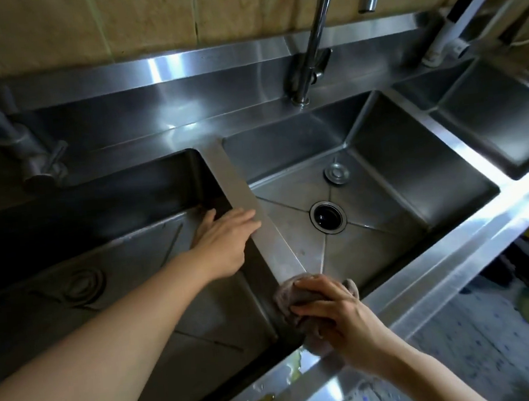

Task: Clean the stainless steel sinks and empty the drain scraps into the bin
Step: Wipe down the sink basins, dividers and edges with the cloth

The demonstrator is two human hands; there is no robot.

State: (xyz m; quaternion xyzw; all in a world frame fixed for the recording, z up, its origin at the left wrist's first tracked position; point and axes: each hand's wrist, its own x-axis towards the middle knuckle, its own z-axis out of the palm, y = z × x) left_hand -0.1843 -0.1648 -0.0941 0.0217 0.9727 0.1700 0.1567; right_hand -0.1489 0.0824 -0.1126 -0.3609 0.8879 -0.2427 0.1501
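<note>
Head view: we grip a crumpled grey cloth (pixel 303 313) in our right hand (pixel 339 316) on the divider (pixel 239 186); our left hand (pixel 225 239) rests flat farther along it.

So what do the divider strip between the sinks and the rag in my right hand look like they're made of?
Divider strip: brushed stainless steel by the look, silvery grey with soft glare. Rag: soft, limp cloth, dull greyish pink, bunched under the right hand; fibre unclear.

**Steel, cloth and tile under my hands**

The sinks (pixel 383 169) are brushed stainless steel, smooth, with bright glare along the front rim (pixel 455 246). The divider strip (pixel 239 189) looks satin-matt. My right hand (pixel 339 319) grips a soft, nubby grey cloth (pixel 293 297). The faucet (pixel 313 50) is polished chrome. The wall tiles (pixel 78 24) look matt beige.
</note>
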